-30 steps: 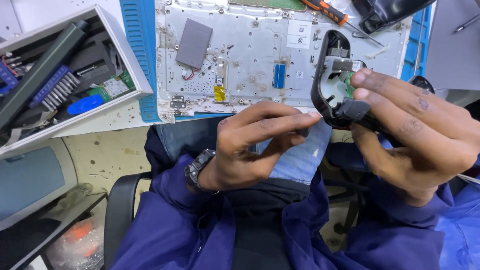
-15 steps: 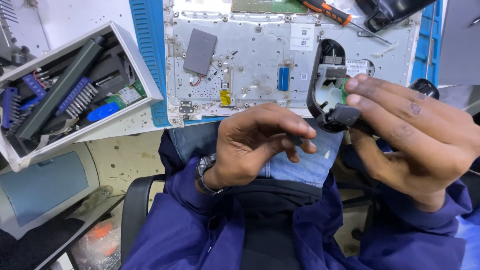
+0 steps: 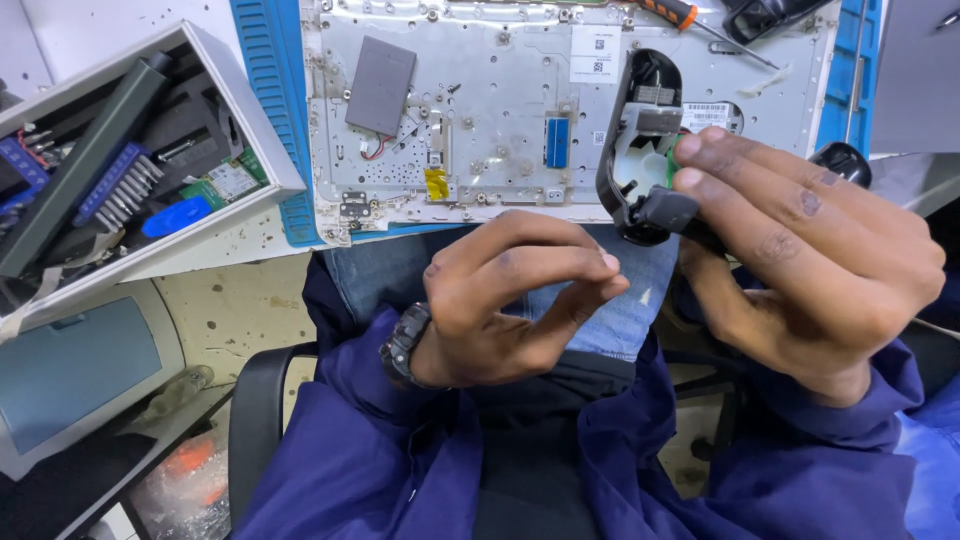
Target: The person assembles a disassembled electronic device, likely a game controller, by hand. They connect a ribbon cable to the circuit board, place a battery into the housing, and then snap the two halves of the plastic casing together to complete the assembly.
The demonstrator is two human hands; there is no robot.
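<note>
- A single opened laptop chassis [image 3: 500, 130], silver-white with its inner side up, is seen lying on a blue mat [image 3: 262, 90] on the bench beyond the hands; one grey pad [image 3: 380, 85], one blue strip [image 3: 557, 142] and one yellow tab [image 3: 437, 184] are visible on it.
- An orange-handled screwdriver [image 3: 668, 10] is laid at the chassis's far edge.
- To the left, one grey parts box [image 3: 250, 110] is seen, filled with a long dark green bar [image 3: 85, 160], a blue bit holder [image 3: 115, 182] and a small green board [image 3: 232, 181].
- One black mouse shell [image 3: 630, 150], opened so that its white inner parts show, is held upright above the lap at the chassis's near edge; its long axis runs near to far, its hollow side facing left.
- The right hand [image 3: 800, 250] is clamped on the shell's lower end, fingertips [image 3: 690, 180] pressing its right rim and partly hiding it.
- The left hand [image 3: 510, 295] is held just beside the shell without touching it, fingers curled with thumb and fingertips nearly pinched; whether anything is gripped cannot be told.
- One black wristwatch [image 3: 403, 345] is worn on the left wrist.
</note>
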